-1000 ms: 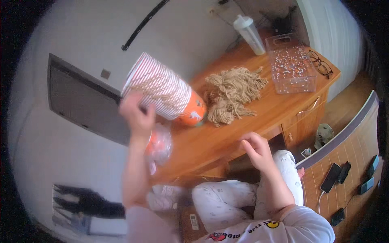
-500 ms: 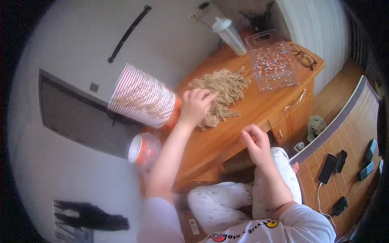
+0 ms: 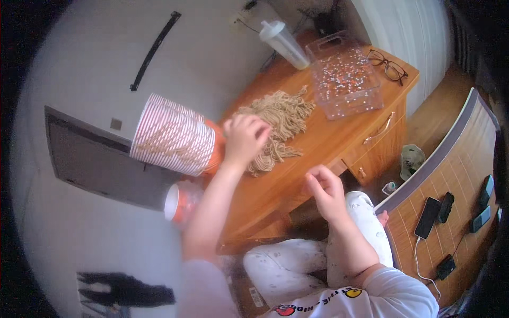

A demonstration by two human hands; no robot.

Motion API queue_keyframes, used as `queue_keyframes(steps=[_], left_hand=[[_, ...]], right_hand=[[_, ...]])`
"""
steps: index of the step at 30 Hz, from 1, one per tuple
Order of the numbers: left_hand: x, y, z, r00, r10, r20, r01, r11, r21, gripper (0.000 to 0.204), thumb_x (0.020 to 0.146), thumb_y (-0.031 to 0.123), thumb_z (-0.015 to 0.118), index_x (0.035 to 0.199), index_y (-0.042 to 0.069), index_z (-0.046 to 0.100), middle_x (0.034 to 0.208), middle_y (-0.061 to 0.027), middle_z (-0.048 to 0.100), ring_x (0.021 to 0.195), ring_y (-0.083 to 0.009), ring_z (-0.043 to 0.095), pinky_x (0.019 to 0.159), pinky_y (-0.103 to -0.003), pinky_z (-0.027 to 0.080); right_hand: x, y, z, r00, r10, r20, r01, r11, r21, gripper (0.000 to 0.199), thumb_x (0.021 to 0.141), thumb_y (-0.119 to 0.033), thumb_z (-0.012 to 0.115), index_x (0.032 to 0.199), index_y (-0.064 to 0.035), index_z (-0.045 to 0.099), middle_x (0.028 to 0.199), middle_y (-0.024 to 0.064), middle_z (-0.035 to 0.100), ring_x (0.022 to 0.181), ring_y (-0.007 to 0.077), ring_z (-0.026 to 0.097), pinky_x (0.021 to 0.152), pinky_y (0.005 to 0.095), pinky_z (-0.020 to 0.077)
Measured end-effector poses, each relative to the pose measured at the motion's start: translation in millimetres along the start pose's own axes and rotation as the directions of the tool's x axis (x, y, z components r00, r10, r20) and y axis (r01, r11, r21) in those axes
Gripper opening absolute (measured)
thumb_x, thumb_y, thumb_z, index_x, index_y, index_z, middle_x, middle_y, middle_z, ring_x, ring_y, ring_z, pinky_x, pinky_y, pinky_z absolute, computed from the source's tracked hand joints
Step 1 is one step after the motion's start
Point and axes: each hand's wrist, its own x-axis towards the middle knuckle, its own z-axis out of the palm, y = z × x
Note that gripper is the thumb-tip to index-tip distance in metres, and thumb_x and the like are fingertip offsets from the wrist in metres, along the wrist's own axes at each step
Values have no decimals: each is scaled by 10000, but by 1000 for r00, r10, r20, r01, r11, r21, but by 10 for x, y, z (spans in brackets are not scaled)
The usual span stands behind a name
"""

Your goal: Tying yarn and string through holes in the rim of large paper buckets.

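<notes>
A wooden desk (image 3: 323, 140), a pale curtain (image 3: 408, 47) and patterned trousers (image 3: 286, 259) mark this as a home.

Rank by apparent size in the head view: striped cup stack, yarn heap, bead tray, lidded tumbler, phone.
1. Striped cup stack
2. Bead tray and yarn heap: too close to rank; the left hand hides part of the latter
3. Lidded tumbler
4. Phone
</notes>
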Motion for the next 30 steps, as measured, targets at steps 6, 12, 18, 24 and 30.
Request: queue_keyframes(steps=[6, 12, 18, 24, 30], left_hand=[[1, -40, -1, 993, -88, 75, 93, 993, -75, 104, 799, 246, 727, 835, 158, 684, 1010, 19, 643, 1055, -210, 553, 925, -413, 333], [61, -304, -84, 947, -284, 151, 319, 761, -566, 101, 886, 141, 652, 903, 42, 643, 1117, -108, 616, 1060, -253, 574, 939, -351, 444], [13, -79, -986, 905, -391, -169, 134, 638, -758, 90, 959, 114, 582, 1000, 40, 549, 1075, -48, 545, 1021, -181, 521, 928, -305, 415], [-451, 702, -1603, 930, -302, -210, -111, 315, -943, 89, 922, 34, 555, 853, 57, 503, 898, -100, 574, 850, -224, 569, 777, -350, 462], [-1189, 1443, -1742, 995, 94, 42, 0, 407, -914, 34, 908, 143, 650, 898, 133, 619, 945, -47, 675, 838, -235, 655, 804, -422, 506]], right_hand=[[2, -56, -8, 1000, -4, -30, 8, 993, 116, 135, 974, -156, 571, 912, -37, 579, 767, -18, 574, 705, 68, 553, 633, 220, 440], [-12, 2, 15, 999, -46, -29, 48, 998, 50, 129, 971, -154, 578, 915, -38, 581, 777, -16, 562, 703, 68, 547, 625, 219, 440], [-19, 8, -58, 999, -38, -37, 40, 998, 54, 119, 958, -140, 587, 927, -25, 580, 797, -2, 564, 707, 77, 544, 628, 228, 442], [-177, -269, 104, 916, -384, 120, 402, 875, -269, 223, 822, -130, 713, 989, -19, 616, 952, 122, 628, 893, 268, 614, 802, 355, 475], [-445, -424, 445, 660, -575, 485, 727, 651, -218, 555, 848, -351, 685, 1310, -113, 489, 1316, 114, 553, 1198, 306, 513, 1005, 466, 333]])
